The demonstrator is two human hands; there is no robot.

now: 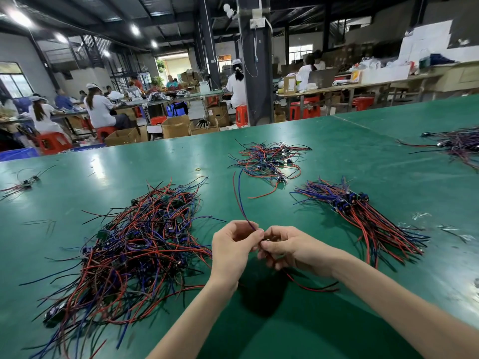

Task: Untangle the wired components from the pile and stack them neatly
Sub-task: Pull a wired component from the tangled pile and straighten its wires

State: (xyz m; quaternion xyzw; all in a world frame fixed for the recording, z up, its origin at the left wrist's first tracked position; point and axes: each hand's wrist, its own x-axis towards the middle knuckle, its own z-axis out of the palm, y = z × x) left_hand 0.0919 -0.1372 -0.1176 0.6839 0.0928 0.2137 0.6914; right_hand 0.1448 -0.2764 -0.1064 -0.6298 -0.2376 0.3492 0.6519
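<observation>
A big tangled pile (pixel 137 244) of red, blue and black wired components lies on the green table (pixel 324 320), left of my hands. My left hand (pixel 230 250) and my right hand (pixel 287 248) meet above the table and both pinch one wired component (pixel 238 195). Its red and blue wires rise up and away from my fingers, and a red and a black wire trail below my right hand. The component's body is mostly hidden by my fingers. A neat stack (pixel 363 213) of aligned components lies to the right.
A smaller tangled pile (pixel 267 161) sits further back in the middle. More wires (pixel 458 145) lie at the far right and a few (pixel 23 183) at the far left. Workers sit at benches beyond the table's far edge.
</observation>
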